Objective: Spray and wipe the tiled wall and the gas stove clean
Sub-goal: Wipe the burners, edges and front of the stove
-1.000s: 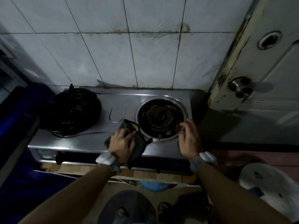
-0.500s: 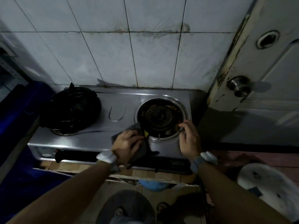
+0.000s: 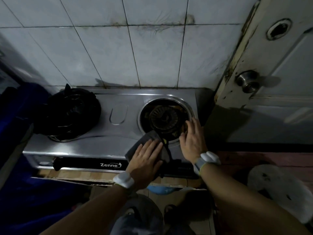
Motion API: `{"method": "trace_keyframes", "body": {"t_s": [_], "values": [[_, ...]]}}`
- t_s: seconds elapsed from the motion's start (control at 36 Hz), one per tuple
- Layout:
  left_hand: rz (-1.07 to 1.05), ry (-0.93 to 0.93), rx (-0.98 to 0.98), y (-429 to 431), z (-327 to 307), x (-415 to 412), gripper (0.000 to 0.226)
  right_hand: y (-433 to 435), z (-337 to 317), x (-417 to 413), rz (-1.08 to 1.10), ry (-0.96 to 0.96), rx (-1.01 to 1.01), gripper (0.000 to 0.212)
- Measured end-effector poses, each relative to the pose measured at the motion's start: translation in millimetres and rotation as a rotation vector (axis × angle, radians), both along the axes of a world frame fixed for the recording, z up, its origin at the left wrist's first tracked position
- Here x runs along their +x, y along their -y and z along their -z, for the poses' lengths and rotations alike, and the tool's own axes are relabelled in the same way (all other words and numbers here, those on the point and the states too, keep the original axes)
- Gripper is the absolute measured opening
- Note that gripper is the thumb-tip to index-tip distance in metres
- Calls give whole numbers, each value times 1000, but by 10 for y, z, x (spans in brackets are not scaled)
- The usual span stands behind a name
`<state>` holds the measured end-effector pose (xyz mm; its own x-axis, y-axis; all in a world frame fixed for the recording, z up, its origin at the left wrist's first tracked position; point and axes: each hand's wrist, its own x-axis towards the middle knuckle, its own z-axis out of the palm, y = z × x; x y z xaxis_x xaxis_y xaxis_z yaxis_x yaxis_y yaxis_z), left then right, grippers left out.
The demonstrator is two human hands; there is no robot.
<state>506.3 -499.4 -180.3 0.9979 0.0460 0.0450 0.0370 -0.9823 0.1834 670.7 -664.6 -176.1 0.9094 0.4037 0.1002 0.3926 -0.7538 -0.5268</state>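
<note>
**Stove top being wiped beside the right burner**

Nearest the camera, the left hand (image 3: 147, 157) is laid flat, fingers spread, on a dark grey folded cloth (image 3: 147, 140) that is pressed against the brushed stainless-steel gas stove (image 3: 94, 143). Just to its right, the right hand (image 3: 193, 141) is held open with nothing gripped, its fingertips resting at the near rim of the round, grimy right burner well (image 3: 165, 116). Beyond and well to the left of the cloth hand, a black pan support (image 3: 67, 112) is seen over the left burner. Farthest off, the pale tiled wall (image 3: 108, 53) is streaked dark along its grout lines. The wiping step on the stove appears to be in hand; next, the cloth would likely need working round the burner rim, with steady pressure.
</note>
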Motion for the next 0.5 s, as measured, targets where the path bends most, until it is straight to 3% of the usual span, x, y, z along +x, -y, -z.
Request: {"method": "trace_keyframes", "body": {"t_s": [0.14,0.31,0.5], "values": [[-124,-68,44,-341,-70,112,73,16,-46,-16,38,36,-2,54],[-255,-173,25,-1074,-181,807,88,-44,-53,-44,100,83,-21,56],[-229,-255,45,-1494,-233,1686,70,-14,-42,-27,93,53,-107,58]]}}
